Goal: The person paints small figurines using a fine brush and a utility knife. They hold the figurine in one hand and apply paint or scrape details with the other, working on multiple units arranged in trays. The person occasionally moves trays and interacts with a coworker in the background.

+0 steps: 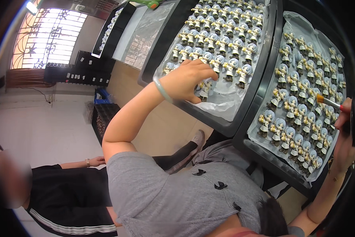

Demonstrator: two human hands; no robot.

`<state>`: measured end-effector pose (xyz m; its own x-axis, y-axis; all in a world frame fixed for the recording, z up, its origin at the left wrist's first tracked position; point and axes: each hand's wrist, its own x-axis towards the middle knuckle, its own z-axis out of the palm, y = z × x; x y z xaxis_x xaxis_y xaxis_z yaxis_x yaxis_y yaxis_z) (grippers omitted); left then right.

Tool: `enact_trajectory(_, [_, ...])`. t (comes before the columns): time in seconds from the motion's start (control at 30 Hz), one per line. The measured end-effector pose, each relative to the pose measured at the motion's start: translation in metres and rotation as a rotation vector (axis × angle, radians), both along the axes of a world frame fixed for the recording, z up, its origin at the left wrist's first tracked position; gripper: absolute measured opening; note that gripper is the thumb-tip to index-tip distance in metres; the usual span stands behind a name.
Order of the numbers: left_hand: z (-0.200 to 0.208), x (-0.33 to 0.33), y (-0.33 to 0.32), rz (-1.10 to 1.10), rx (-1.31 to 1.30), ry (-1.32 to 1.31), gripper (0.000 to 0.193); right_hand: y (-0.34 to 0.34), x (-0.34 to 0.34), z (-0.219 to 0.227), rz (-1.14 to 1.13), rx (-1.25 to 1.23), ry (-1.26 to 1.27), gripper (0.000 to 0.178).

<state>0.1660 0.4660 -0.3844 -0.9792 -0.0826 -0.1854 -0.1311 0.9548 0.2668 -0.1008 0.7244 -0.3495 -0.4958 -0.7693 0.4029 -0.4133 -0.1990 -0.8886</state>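
Observation:
My left hand (190, 80), with a pale bracelet at the wrist, reaches over the near edge of the left tray (240, 132). Its fingers are curved and spread. Between thumb and fingertips is a small figurine (205, 90) with pale blue hair and white clothes; I cannot tell whether they touch it. At the right rim, my right hand (344, 116) is closed on a paintbrush (330, 102) with orange-brown bristles. The brush tip hangs over the right tray (260, 152), where rows of similar figurines (291, 103) lie on white lining. Part of the right hand is lost in the dark rim.
More figurines (213, 39) fill the left tray in rows. A green and orange tool (149, 4) lies beyond it. Black crates (82, 67) stand by the far wall. A person in black clothes (67, 189) is at the lower left, near my left arm.

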Motion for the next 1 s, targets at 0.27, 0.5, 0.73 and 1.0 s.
enact_trajectory(0.27, [-0.016, 0.004, -0.002, -0.11, -0.292, -0.13, 0.047, 0.002, 0.003, -0.009, -0.051, 0.059, -0.034, 0.029])
enact_trajectory(0.5, [-0.007, -0.001, 0.003, -0.095, -0.371, -0.187, 0.047, 0.01, -0.009, -0.021, -0.16, 0.031, -0.074, 0.025])
enact_trajectory(0.73, [0.006, 0.026, 0.001, 0.142, -0.076, 0.031, 0.046, -0.01, -0.006, -0.024, -0.1, 0.042, -0.059, 0.024])
enact_trajectory(1.0, [-0.018, 0.054, 0.019, 0.475, -0.157, 0.445, 0.028, -0.017, -0.011, -0.029, -0.047, 0.038, -0.037, 0.023])
